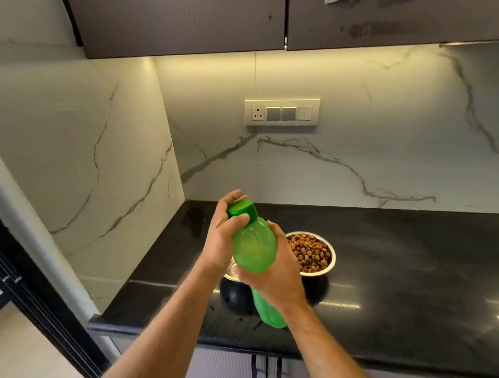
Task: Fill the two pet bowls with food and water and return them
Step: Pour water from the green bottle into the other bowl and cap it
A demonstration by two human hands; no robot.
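Evidently we tilt the translucent green plastic bottle [255, 249] over the table, right hand [275, 273] wrapped round its body to steady it, while left hand [220, 239] pinches the green screw cap [241, 209] — likely to free the water. The steel bowl of brown kibble [311, 252] waits near the table's left end; a second steel bowl [231, 272] hides beneath our hands — contents unclear.

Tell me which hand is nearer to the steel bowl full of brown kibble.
Right. The right hand, wrapped around the translucent green plastic bottle, sits just left of the steel bowl of brown kibble. The left hand, on the bottle's green cap, is farther left.
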